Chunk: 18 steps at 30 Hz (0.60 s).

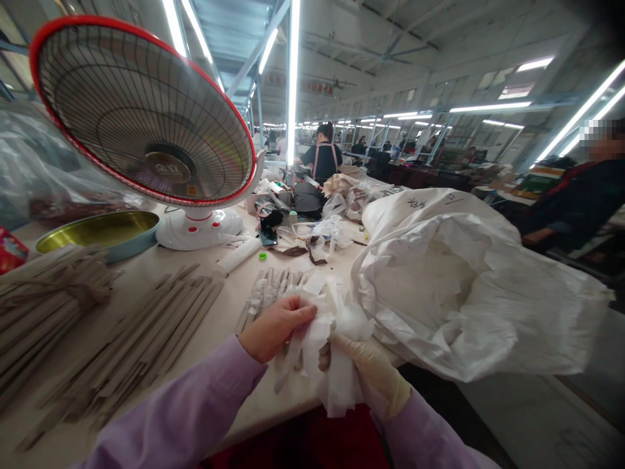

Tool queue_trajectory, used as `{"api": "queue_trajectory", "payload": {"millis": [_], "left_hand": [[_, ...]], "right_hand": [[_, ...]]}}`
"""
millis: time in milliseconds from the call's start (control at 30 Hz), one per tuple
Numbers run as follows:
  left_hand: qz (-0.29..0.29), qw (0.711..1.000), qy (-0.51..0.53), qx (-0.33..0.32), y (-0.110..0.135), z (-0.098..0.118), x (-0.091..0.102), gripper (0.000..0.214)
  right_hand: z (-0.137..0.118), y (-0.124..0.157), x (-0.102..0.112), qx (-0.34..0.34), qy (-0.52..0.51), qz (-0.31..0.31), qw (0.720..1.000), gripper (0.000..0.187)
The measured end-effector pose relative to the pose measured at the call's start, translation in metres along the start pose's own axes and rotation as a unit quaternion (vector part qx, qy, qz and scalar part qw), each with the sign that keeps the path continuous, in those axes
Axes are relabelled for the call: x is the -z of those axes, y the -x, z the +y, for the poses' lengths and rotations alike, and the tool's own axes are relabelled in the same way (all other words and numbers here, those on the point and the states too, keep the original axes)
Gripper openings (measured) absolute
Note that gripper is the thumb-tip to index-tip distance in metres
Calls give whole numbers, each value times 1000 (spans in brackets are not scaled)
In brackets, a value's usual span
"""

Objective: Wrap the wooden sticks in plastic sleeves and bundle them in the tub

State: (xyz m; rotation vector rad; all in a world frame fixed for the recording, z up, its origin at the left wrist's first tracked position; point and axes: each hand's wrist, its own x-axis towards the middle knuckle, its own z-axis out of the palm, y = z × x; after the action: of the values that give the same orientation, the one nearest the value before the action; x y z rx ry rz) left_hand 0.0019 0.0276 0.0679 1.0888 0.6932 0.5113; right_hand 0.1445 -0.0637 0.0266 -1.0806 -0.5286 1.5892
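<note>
In front of me, my left hand (280,326) pinches the end of a thin white strip (317,332) between thumb and fingers. My gloved right hand (368,371) is closed around a bunch of white translucent strips (342,387) that hang below it and puff up above it. Whether they are plastic or fabric I cannot tell. Just behind my hands lie flat grey-brown strips (256,296) with white material wound about them. Part of that bundle is hidden by my left hand and the white strips.
A red-rimmed fan (200,228) stands at the back left beside a shallow basin (131,241). Long grey-brown strips (161,326) cover the table's left side. A large white sack (517,306) gapes at the right. Scraps (312,231) are heaped behind; a person (576,189) is at far right.
</note>
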Motion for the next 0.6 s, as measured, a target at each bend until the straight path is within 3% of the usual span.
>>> {"api": "queue_trajectory", "payload": {"millis": [133, 267, 367, 467, 600], "left_hand": [[49, 991, -108, -67, -2, -5, -5, 27], [66, 983, -141, -95, -3, -5, -7, 26], [51, 992, -104, -57, -3, -5, -3, 24], [2, 1000, -2, 27, 0, -3, 3, 24], [-72, 984, 124, 107, 5, 8, 7, 19]], "right_hand": [[-4, 0, -6, 43, -9, 2, 999, 40], [-3, -1, -9, 63, -1, 36, 997, 44], [-2, -3, -6, 69, 3, 42, 997, 40], [0, -8, 1, 42, -7, 61, 997, 38], [4, -21, 14, 12, -29, 123, 992, 36]]}}
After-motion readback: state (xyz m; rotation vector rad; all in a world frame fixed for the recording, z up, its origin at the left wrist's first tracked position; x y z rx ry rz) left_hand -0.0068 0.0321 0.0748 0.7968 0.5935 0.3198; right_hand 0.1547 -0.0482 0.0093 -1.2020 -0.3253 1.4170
